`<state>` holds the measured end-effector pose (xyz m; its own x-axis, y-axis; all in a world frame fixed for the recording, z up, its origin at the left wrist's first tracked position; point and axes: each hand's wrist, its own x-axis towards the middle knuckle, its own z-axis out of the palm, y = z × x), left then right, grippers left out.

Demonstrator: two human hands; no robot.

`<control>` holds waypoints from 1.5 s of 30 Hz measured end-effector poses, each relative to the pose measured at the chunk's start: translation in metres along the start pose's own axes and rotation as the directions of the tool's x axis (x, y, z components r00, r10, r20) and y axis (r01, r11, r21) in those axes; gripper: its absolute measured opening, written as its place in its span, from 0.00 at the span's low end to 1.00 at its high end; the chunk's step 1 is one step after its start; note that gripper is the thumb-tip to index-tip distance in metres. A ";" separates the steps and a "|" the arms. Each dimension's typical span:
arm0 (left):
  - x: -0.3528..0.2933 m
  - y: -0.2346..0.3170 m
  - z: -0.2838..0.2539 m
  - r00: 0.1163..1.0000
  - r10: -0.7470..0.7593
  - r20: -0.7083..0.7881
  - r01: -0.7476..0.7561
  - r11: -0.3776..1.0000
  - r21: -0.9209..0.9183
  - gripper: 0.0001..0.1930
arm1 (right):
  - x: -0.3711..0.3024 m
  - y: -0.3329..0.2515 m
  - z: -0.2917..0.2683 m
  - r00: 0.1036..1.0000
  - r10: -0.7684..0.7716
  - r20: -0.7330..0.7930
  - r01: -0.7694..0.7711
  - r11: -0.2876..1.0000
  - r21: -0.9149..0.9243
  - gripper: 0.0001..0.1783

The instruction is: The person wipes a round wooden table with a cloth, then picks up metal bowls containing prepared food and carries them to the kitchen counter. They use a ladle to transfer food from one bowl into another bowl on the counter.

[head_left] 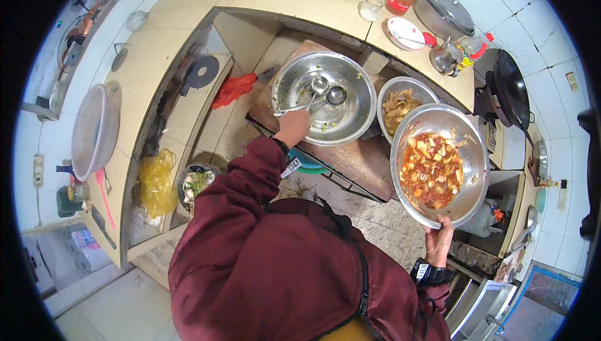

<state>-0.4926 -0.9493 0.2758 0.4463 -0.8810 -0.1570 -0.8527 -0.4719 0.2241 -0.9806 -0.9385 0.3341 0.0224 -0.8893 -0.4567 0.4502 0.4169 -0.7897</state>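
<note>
A wide steel basin (357,125) with bits of green stuck to its inner wall sits on a brown wooden board. Two metal ladles lie over it, a bright ladle (319,84) and a darker ladle (337,95). At the basin's near-left rim, my left hand (294,128) is closed round ladle handles; whether it grips both is hard to see. My right hand (440,239) grips the near rim of a steel bowl (476,175), thumb on the rim, fingers mostly hidden beneath. Chopped food in red sauce (432,169) fills the bowl's lower part, and the bowl tilts toward me.
Behind the held bowl stands a smaller bowl of pale-brown slices (400,106). The wooden board (350,159) carries the basin. A black wok (511,87) is at right, a lidded pot (444,10) at back. At left are a yellow bag (156,183), a red bag (233,91) and a scrap bucket (200,181).
</note>
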 end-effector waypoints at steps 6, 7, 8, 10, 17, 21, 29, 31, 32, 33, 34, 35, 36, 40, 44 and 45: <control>0.001 -0.026 -0.008 0.999 0.032 -0.041 -0.046 0.910 -0.412 0.18 | 0.008 0.012 0.001 0.991 0.132 0.006 -0.132 0.991 -0.007 0.15; -0.012 -0.032 -0.011 0.989 0.044 -0.138 -0.091 0.931 -0.353 0.17 | 0.010 0.015 0.006 0.989 0.143 0.029 -0.142 0.989 -0.032 0.14; -0.030 -0.037 -0.012 0.976 0.061 -0.211 -0.121 0.951 -0.285 0.17 | 0.011 0.018 0.011 0.979 0.158 0.125 -0.154 0.987 -0.046 0.13; -0.074 -0.058 -0.021 0.902 0.152 -0.405 -0.242 0.954 -0.179 0.15 | 0.015 0.022 0.026 0.975 0.191 0.117 -0.177 0.977 -0.123 0.13; -0.247 -0.162 -0.026 0.894 -0.303 -0.331 0.284 0.953 -0.106 0.24 | 0.015 0.050 0.120 0.905 0.284 0.316 -0.179 0.930 -0.322 0.24; -0.323 -0.204 -0.006 0.780 -0.498 -0.379 0.454 0.867 -0.205 0.22 | 0.004 0.078 0.186 0.795 0.435 0.422 -0.245 0.868 -0.432 0.25; -0.380 -0.241 -0.002 0.568 -0.663 -0.489 0.252 0.705 -0.663 0.20 | -0.037 0.185 0.298 0.597 0.639 0.486 -0.212 0.709 -0.673 0.22; -0.383 -0.251 -0.002 0.524 -0.617 -0.587 0.127 0.738 -0.663 0.20 | -0.052 0.218 0.323 0.568 0.693 0.444 -0.234 0.653 -0.720 0.26; -0.385 -0.259 -0.002 0.516 -0.615 -0.596 0.133 0.745 -0.654 0.20 | -0.059 0.233 0.334 0.523 0.711 0.471 -0.210 0.643 -0.737 0.26; -0.387 -0.267 0.000 0.515 -0.612 -0.601 0.138 0.751 -0.646 0.20 | -0.068 0.249 0.344 0.498 0.722 0.480 -0.189 0.631 -0.753 0.26; -0.389 -0.278 0.001 0.514 -0.606 -0.607 0.141 0.757 -0.637 0.20 | -0.077 0.264 0.354 0.456 0.735 0.501 -0.175 0.626 -0.760 0.27; -0.391 -0.288 0.003 0.517 -0.630 -0.580 0.133 0.728 -0.673 0.20 | -0.086 0.280 0.364 0.444 0.757 0.478 -0.182 0.599 -0.780 0.29; -0.393 -0.301 0.005 0.518 -0.620 -0.589 0.141 0.742 -0.656 0.20 | -0.094 0.295 0.373 0.441 0.758 0.480 -0.162 0.593 -0.789 0.29; -0.406 -0.346 0.021 0.554 -0.674 -0.489 0.265 0.699 -0.664 0.21 | -0.127 0.348 0.410 0.455 0.761 0.462 -0.094 0.557 -0.825 0.28; -0.417 -0.377 0.043 0.573 -0.723 -0.387 0.394 0.657 -0.643 0.20 | -0.153 0.382 0.438 0.463 0.769 0.442 -0.044 0.518 -0.854 0.27; -0.419 -0.382 0.049 0.570 -0.729 -0.380 0.416 0.654 -0.632 0.19 | -0.158 0.388 0.445 0.449 0.784 0.428 -0.047 0.500 -0.865 0.29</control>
<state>-0.3669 -0.3979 0.2093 0.9788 -0.1708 0.1127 -0.2009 -0.6965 0.6889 -0.4122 -0.7195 0.2818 0.7456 -0.1526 -0.6487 -0.5483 0.4130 -0.7272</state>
